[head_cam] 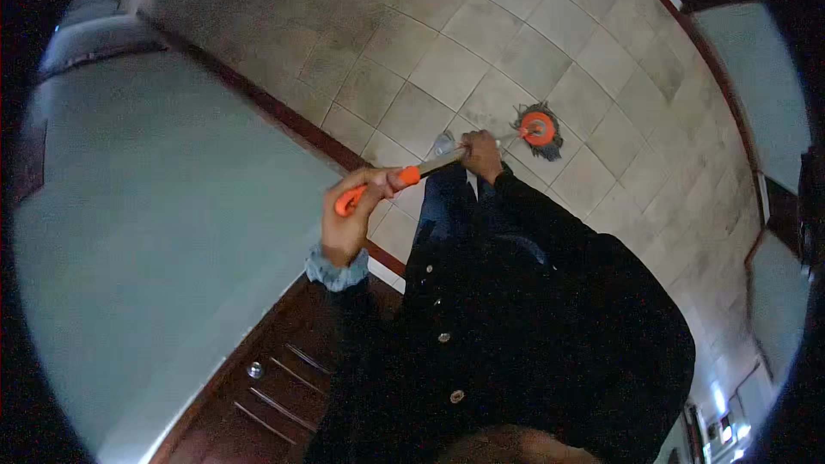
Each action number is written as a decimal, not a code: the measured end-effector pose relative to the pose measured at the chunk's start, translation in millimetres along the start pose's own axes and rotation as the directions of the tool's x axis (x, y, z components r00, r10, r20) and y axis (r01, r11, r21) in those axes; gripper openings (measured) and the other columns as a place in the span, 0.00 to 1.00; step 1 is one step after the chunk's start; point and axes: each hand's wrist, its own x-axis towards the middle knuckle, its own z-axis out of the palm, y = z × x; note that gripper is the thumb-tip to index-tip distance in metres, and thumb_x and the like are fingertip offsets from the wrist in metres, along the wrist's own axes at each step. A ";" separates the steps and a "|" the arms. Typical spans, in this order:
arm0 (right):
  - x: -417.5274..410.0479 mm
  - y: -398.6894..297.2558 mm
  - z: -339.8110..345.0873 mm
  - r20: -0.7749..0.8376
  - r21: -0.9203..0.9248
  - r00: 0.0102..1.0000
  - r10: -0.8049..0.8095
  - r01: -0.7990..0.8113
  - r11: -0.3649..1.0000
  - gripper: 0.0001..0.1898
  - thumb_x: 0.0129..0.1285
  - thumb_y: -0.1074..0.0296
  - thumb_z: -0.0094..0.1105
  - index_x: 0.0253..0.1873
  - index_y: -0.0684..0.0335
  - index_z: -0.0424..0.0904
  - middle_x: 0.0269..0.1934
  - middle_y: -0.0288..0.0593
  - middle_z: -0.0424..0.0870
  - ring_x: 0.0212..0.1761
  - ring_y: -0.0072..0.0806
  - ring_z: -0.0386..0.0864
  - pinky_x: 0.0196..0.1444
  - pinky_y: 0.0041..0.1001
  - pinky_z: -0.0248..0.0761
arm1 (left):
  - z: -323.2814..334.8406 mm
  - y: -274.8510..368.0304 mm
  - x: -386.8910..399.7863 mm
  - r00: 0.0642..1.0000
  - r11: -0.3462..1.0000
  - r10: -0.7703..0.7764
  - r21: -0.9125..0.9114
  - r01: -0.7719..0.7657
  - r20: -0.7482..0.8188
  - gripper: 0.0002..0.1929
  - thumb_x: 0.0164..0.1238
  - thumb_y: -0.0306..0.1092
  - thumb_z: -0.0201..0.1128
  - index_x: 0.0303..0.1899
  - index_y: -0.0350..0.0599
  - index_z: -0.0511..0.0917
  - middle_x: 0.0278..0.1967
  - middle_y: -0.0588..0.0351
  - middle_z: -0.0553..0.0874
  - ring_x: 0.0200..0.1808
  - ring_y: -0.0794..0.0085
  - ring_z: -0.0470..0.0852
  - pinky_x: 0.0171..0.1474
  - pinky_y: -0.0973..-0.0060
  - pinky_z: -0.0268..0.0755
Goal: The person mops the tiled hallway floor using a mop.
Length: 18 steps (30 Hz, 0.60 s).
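A mop with an orange round head [540, 129] and a grey strand fringe rests on the tiled floor [445, 71], in front of my feet. Its pole slants up towards my left side. My left hand [358, 203] is wrapped around the orange grip at the pole's upper end, with a light blue ruffled cuff at the wrist. Lower down, my right hand [482, 153] is closed around the metallic pole. A shoe [443, 143] shows partly beneath the pole.
A pale green wall [174, 174] with a dark red baseboard [283, 109] runs along the left. A brown door [258, 406] with a round knob [256, 370] stands at the lower left. Another baseboard [722, 77] curves along the right.
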 end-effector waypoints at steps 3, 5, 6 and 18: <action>27.1 -42.0 16.1 -0.055 0.040 0.990 -0.126 0.128 0.991 0.09 0.39 0.65 0.57 0.30 0.58 0.74 0.27 0.45 0.75 0.36 0.44 0.71 0.43 0.40 0.62 | -11.5 6.7 -21.6 0.991 0.987 0.105 0.133 -0.093 -0.085 0.09 0.64 0.25 0.51 0.28 0.31 0.74 0.35 0.47 0.80 0.40 0.68 0.77 0.47 0.73 0.69; 53.6 -59.4 20.9 -0.130 0.100 0.959 -0.253 0.266 0.959 0.14 0.40 0.58 0.62 0.33 0.56 0.76 0.30 0.45 0.75 0.39 0.43 0.71 0.49 0.40 0.62 | -13.4 16.6 -31.9 0.977 0.965 0.141 0.242 -0.100 -0.162 0.09 0.64 0.27 0.52 0.29 0.32 0.76 0.35 0.47 0.81 0.40 0.68 0.79 0.44 0.72 0.70; 71.7 -70.5 21.9 0.022 0.099 0.966 -0.259 0.256 0.962 0.14 0.41 0.57 0.61 0.35 0.55 0.77 0.31 0.44 0.75 0.42 0.43 0.70 0.53 0.42 0.59 | -17.0 8.5 -34.8 0.968 0.969 0.141 0.228 -0.091 -0.209 0.09 0.64 0.27 0.52 0.29 0.32 0.76 0.35 0.47 0.81 0.40 0.68 0.79 0.44 0.72 0.70; 156.3 -100.4 178.7 0.276 -0.140 0.714 -0.643 0.692 0.708 0.08 0.55 0.63 0.53 0.39 0.56 0.76 0.36 0.39 0.78 0.45 0.32 0.73 0.47 0.37 0.60 | -62.5 -107.9 -50.1 0.784 0.938 0.281 0.331 -0.102 -0.554 0.07 0.60 0.28 0.56 0.34 0.33 0.76 0.38 0.42 0.80 0.42 0.54 0.80 0.43 0.71 0.71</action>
